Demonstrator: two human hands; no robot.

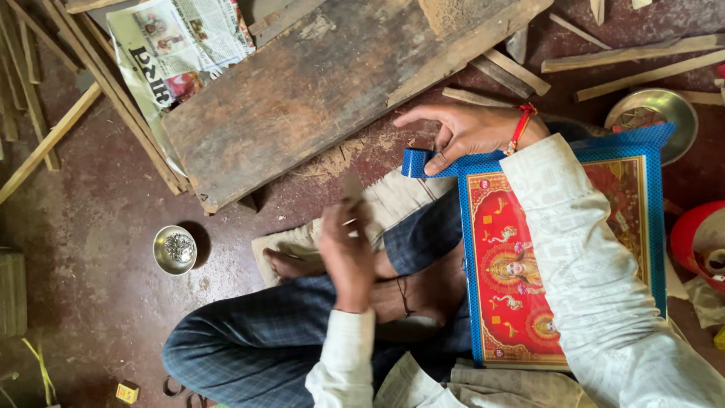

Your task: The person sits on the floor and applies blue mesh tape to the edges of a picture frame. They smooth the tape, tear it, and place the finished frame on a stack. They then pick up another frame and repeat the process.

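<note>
A red devotional picture (521, 279) with a blue patterned border lies across my lap and the floor at the right. My right hand (464, 132), with a red thread at the wrist, pinches the curled blue corner (417, 162) of that picture at its upper left. My left hand (346, 253) is blurred above my crossed legs. It is closed around a small brownish piece (352, 189) that sticks up from the fingers; what the piece is I cannot tell. A beige cloth (393, 200) lies under my feet.
A worn wooden plank (317, 91) lies ahead over a newspaper (181, 45). A small steel bowl (174, 249) of tiny metal bits sits at the left. Thin wood strips (627, 57) lie scattered around. A metal dish (653, 113) and a red container (698, 242) are at the right.
</note>
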